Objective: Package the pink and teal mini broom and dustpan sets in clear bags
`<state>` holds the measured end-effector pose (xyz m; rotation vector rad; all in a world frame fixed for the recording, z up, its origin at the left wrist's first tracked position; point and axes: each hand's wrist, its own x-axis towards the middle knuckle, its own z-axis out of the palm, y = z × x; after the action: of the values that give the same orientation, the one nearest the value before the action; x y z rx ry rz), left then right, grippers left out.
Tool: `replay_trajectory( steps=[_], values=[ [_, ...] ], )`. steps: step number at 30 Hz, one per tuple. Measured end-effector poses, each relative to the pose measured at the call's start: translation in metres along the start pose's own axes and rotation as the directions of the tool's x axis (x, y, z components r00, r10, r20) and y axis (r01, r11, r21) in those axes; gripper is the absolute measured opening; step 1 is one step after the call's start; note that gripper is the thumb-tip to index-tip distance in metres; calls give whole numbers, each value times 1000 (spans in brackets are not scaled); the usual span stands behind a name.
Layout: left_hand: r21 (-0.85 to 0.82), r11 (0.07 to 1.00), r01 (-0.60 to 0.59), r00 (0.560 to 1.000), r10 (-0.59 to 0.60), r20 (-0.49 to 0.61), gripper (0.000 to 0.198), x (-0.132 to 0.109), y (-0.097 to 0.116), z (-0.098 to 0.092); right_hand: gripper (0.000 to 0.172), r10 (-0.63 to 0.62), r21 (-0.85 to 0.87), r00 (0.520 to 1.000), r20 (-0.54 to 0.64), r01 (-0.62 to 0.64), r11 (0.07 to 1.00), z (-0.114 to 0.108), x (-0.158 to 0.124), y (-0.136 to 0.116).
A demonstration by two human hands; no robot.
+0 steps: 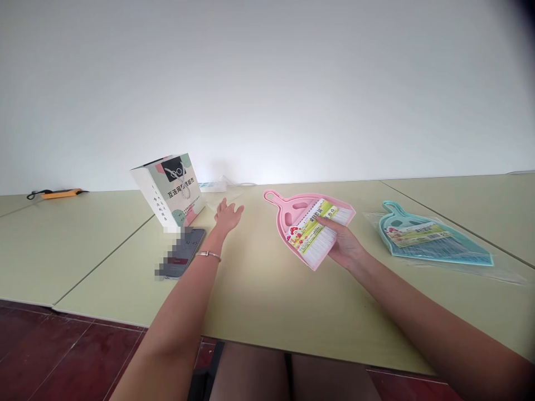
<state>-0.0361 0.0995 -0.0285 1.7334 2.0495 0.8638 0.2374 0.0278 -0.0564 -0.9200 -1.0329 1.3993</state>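
Note:
My right hand (345, 245) grips a pink dustpan (288, 207) by its wide edge, thumb on top. A small brush with white bristles (324, 242) and a colourful printed card (309, 225) lies in the pan. The pan's looped handle points away to the left. My left hand (228, 216) reaches forward over the table, fingers spread, holding nothing. Just beyond it is a crumpled clear plastic bag (223, 186); whether the fingertips touch it I cannot tell. To the right, a turquoise dustpan and brush set (434, 236) lies in clear plastic wrapping.
A printed paper gift bag (179, 192) stands tilted at the left, and a phone (184, 256) lies in front of it. An orange object with a black strap (62, 193) rests far left. The pale yellow tables (267, 301) meet a white wall at the back.

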Motion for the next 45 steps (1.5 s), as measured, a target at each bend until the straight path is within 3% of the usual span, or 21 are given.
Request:
replay_trajectory(
  steps=[3,5,10,16,21,25,28,31,35,39,43,45],
  values=[
    [307,951,-24,996,-4,90,43,30,-7,3,43,78,106,992,-99,-67,992,3,-2,2],
    [415,909,-33,994,-11,105,45,49,-16,2,42,137,160,983,-126,-116,980,10,-7,2],
    [341,940,9,991,-54,124,39,66,-36,-1,44,140,172,985,-98,-122,977,21,-14,-3],
    [218,975,-43,982,1,191,37,37,-27,2,42,135,165,985,-106,-117,979,15,-11,-7],
    [-1,999,-52,988,51,145,44,6,-14,-15,43,39,56,992,-116,-32,998,7,-8,-7],
    [173,983,-68,996,57,67,36,-17,0,-19,45,51,113,991,-123,-37,993,4,-7,-8],
    [276,957,-89,996,93,-2,25,-25,14,1,43,95,153,982,-164,-69,986,3,-6,-8],
    [185,980,-76,995,87,-54,35,-21,27,27,38,103,102,979,-175,-86,991,2,-5,-6],
    [225,974,-36,999,34,14,35,-6,33,43,35,102,44,983,-153,-96,994,-2,-4,-2],
    [336,940,-66,995,37,94,26,-8,30,33,33,110,17,989,-100,-108,994,-2,-5,0],
    [415,896,-156,987,130,90,29,-34,31,13,32,194,20,979,-59,-193,981,5,-9,2],
    [506,832,-227,973,221,73,32,-50,32,6,32,240,19,970,-48,-239,971,10,-13,3]
  ],
)
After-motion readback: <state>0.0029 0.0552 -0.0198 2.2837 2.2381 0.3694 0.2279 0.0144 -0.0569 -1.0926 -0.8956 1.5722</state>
